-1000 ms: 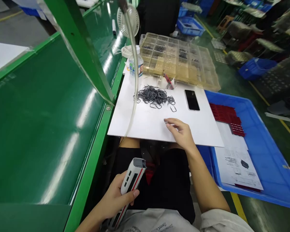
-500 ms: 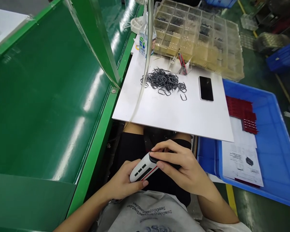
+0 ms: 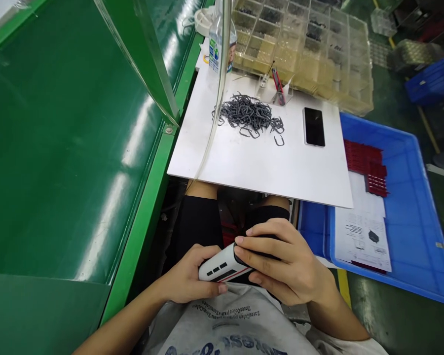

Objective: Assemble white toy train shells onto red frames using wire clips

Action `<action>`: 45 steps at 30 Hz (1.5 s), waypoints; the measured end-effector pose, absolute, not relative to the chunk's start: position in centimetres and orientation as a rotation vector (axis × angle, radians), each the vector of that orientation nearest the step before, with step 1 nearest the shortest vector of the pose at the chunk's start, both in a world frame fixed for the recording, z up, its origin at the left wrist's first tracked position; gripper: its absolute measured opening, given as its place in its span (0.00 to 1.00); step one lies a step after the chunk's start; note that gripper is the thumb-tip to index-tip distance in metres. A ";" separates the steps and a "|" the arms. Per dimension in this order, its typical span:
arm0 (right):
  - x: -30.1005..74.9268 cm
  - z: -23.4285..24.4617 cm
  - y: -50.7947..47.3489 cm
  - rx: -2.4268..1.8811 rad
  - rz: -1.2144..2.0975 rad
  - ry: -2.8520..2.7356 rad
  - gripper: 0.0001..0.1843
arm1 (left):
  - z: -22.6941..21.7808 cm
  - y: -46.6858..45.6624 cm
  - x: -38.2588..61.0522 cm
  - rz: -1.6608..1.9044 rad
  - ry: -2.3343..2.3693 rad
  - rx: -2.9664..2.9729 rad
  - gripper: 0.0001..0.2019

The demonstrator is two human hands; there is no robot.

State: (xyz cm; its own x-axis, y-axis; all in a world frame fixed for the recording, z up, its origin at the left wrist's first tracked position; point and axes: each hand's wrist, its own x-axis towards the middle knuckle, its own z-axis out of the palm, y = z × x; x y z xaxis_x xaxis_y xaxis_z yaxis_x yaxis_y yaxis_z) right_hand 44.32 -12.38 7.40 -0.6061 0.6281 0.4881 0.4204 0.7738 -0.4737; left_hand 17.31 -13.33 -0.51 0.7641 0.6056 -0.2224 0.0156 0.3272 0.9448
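Note:
Over my lap I hold a white plastic casing with dark slots, a black panel and a red stripe along its side. My left hand wraps its left end, thumb along the near side. Curled over the black right end is my right hand, its fingertips pressing on the edge where white meets black. The palm of that hand hides most of the black part. Beyond, on the white board, lies a pile of dark grey bent loops, with one loose loop nearer me.
A phone lies on the board's right side. Behind stand a divided parts box, a small holder with a red cutter and a bottle. A clear tube hangs in front. Right is a blue bin with red parts and papers.
My right hand has turned further over the casing's black end, its fingers now more bunched along the edge. The casing is tilted a little flatter. The whole view has shifted slightly.

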 end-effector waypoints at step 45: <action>42.8 4.3 -19.1 -1.281 0.412 -2.072 0.36 | 0.6 -15.2 18.4 0.348 0.808 1.611 0.03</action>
State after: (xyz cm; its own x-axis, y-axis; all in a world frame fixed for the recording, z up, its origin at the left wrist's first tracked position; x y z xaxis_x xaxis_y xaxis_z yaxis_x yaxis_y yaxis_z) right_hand 42.78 -19.06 4.28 -0.3037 0.8792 0.3671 0.6716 0.4709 -0.5720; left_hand 18.42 -15.16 0.56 0.7100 0.6705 -0.2151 0.3048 -0.0172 0.9523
